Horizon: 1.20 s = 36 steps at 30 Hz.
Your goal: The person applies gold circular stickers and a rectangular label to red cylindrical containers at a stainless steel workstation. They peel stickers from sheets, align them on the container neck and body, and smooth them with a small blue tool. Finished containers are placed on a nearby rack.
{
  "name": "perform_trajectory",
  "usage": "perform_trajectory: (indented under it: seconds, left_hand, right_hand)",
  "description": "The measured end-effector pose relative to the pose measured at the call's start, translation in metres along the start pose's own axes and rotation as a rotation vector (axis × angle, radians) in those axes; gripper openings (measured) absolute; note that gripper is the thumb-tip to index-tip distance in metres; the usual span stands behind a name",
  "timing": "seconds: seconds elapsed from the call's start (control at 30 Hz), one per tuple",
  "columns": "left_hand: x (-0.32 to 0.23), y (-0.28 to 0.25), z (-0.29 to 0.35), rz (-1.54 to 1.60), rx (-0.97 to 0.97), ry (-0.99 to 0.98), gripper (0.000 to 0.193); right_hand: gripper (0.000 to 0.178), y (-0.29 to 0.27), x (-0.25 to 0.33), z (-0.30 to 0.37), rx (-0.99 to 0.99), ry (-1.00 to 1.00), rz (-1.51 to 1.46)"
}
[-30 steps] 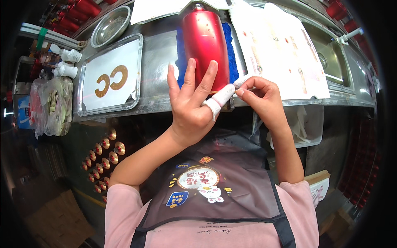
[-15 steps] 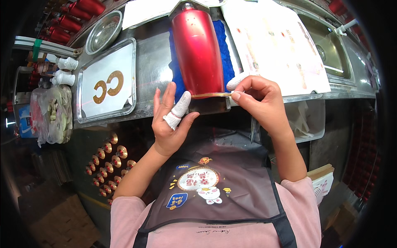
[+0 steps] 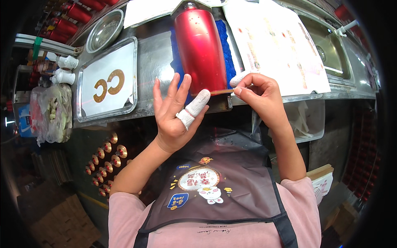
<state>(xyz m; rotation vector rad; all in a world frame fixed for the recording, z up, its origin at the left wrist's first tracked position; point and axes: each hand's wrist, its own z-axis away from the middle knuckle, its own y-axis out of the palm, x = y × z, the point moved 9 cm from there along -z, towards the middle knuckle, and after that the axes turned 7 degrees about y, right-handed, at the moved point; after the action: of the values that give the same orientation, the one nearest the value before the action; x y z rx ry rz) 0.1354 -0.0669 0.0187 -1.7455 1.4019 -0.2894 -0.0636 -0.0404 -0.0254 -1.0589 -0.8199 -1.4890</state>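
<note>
A glossy red bottle [image 3: 202,49] lies on a blue cloth [image 3: 224,41], its neck pointing away and its base toward me. Along the near rim of its base runs a thin gold-brown strip [image 3: 221,91]. The strip's right end is pinched between thumb and finger of my right hand [image 3: 261,93], whose index finger wears a white finger cover [image 3: 240,78]. My left hand [image 3: 175,111] has its fingers spread, and its index finger, in a white knit cover [image 3: 194,108], rests against the strip at the base. Its thumb is largely hidden behind that finger.
Left on the metal counter sits a tray [image 3: 134,82] with two curved gold-brown pieces [image 3: 115,82] on white paper. Behind it is a metal bowl [image 3: 105,31]. Printed white sheets [image 3: 285,53] lie to the right, before a sink [image 3: 331,53]. A plastic bag [image 3: 53,109] hangs far left.
My left hand has moved right along the base, its covered finger now farther along the strip. The right hand keeps its pinch and has barely shifted.
</note>
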Motion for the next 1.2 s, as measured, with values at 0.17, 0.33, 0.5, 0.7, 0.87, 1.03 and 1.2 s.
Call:
perform_trajectory:
  seconds: [0.17, 0.33, 0.5, 0.7, 0.87, 1.03, 1.2]
  left_hand:
    - [-0.012, -0.003, -0.020, -0.110, -0.025, 0.076, 0.037]
    - [-0.019, 0.016, -0.035, -0.112, 0.016, 0.064, 0.040]
    - [0.012, 0.008, -0.020, 0.101, -0.167, -0.063, 0.059]
    - [0.032, 0.009, 0.014, 0.375, -0.143, -0.290, 0.059]
    - [0.050, 0.023, 0.030, 0.871, -0.226, -0.605, 0.057]
    - [0.048, 0.038, 0.025, 0.924, -0.225, -0.698, 0.062]
    - [0.043, 0.039, 0.020, 0.949, -0.260, -0.705, 0.065]
  right_hand:
    - [0.008, 0.002, -0.004, -0.005, -0.011, -0.017, 0.043]
    - [0.008, 0.010, -0.012, -0.008, 0.032, 0.008, -0.018]
    - [0.008, 0.012, -0.011, -0.009, 0.055, -0.035, -0.012]
    - [0.009, 0.015, -0.007, 0.004, -0.114, -0.040, 0.020]
    - [0.039, 0.035, 0.021, 0.020, -0.334, -0.264, 0.313]
    - [0.053, 0.041, 0.027, 0.015, -0.392, -0.322, 0.318]
    - [0.051, 0.038, 0.019, 0.009, -0.334, -0.283, 0.248]
